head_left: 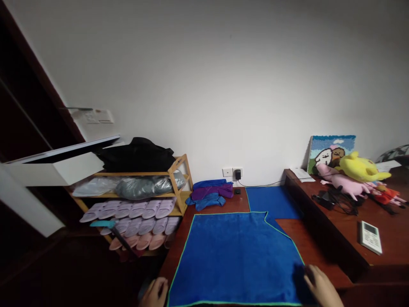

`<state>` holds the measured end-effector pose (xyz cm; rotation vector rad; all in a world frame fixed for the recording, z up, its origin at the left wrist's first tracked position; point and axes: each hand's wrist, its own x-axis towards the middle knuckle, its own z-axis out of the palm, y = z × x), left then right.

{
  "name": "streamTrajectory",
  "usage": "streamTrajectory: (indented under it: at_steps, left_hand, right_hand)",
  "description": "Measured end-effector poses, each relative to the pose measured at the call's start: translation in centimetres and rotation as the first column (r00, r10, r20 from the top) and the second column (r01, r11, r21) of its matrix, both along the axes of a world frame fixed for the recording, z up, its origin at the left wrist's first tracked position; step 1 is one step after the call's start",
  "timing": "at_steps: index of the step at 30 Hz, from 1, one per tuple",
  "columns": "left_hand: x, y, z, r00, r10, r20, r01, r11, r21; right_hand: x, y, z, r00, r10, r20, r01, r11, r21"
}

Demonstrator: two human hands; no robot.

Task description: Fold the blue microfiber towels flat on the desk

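A blue towel with a bright green hem lies spread flat on the reddish-brown table, its far right corner folded over. Just left of the towel's near left corner is my left hand, fingers loosely bent and a gap by the thumb, with nothing visible in it. My right hand hovers at the towel's right edge, thumb and fingers bent but apart, casting a shadow on the cloth. Both hands are partly cut off by the lower frame edge. Behind the towel lies another flat blue cloth.
Folded blue and purple cloths sit by the wall. A wooden shoe rack with several slippers stands left. On the raised right surface are a yellow plush toy, a pink plush toy, cables and a white calculator-like device. A plugged-in adapter trails a cord.
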<state>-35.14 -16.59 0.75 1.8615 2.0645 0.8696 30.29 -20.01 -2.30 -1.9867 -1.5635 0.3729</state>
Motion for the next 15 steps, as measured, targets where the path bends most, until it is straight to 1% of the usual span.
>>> streamTrajectory:
  at_steps: [2, 4, 6, 8, 10, 12, 13, 15]
  left_hand:
    - [1.8, 3.5, 0.8, 0.991, -0.093, -0.099, 0.103, 0.989, 0.102]
    - [4.2, 7.7, 1.3, 0.968, -0.174, -0.179, 0.200, 0.969, 0.143]
    - [6.3, 11.9, 1.1, 0.947, -0.209, -0.242, 0.247, 0.959, 0.137]
    - [7.7, 15.7, 0.4, 0.930, -0.205, -0.304, 0.244, 0.965, 0.096]
    - [8.2, 18.6, -0.9, 0.914, -0.181, -0.363, 0.206, 0.978, 0.030]
    - [7.8, 20.3, -2.5, 0.895, -0.172, -0.411, 0.172, 0.984, -0.036]
    - [7.4, 20.7, -3.3, 0.886, -0.174, -0.430, 0.165, 0.985, -0.058]
    - [6.7, 21.1, -4.6, 0.868, -0.183, -0.461, 0.169, 0.983, -0.072]
  right_hand:
    - [-3.1, 3.5, 1.9, 0.983, 0.182, 0.030, -0.182, 0.983, -0.008]
    - [-6.7, 7.5, 3.3, 0.948, 0.315, 0.040, -0.314, 0.949, -0.041]
    - [-9.5, 11.3, 3.8, 0.927, 0.372, 0.044, -0.368, 0.926, -0.088]
    - [-10.9, 14.5, 3.3, 0.920, 0.385, 0.069, -0.375, 0.918, -0.125]
    - [-10.4, 16.9, 1.9, 0.925, 0.358, 0.127, -0.340, 0.930, -0.141]
    - [-8.2, 18.6, 0.1, 0.936, 0.277, 0.216, -0.249, 0.957, -0.147]
    - [-6.7, 19.1, -0.7, 0.942, 0.207, 0.265, -0.171, 0.974, -0.150]
    - [-3.4, 19.9, -2.2, 0.935, 0.011, 0.354, 0.040, 0.990, -0.136]
